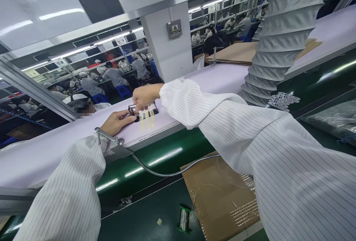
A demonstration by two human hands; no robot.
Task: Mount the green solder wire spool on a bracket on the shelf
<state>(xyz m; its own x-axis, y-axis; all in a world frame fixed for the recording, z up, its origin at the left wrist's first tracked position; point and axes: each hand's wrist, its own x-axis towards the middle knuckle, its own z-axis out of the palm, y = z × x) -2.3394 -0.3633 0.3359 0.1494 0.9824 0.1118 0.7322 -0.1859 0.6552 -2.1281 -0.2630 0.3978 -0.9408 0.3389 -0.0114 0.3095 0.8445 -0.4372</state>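
Note:
On the pale lilac shelf lies a dark flat part [146, 115] with strips of yellowish tape [150, 119] across it and hanging toward the shelf's front edge. My left hand [118, 121] comes in from the left, thumb and fingers pinched at the part's left end. Above it, my right hand [145, 96] reaches over from the right with its fingers curled down at a small dark metal frame-like piece [131, 109]. Both hands nearly meet there. The fingertips partly hide what they grip.
A metal bracket [118, 148] with a flexible metal hose stands by my left wrist. A grey duct [280, 40] hangs at the right. Below are a green conveyor [167, 152], cardboard [219, 196] and a wire spool [184, 218]. Several people sit beyond the shelf.

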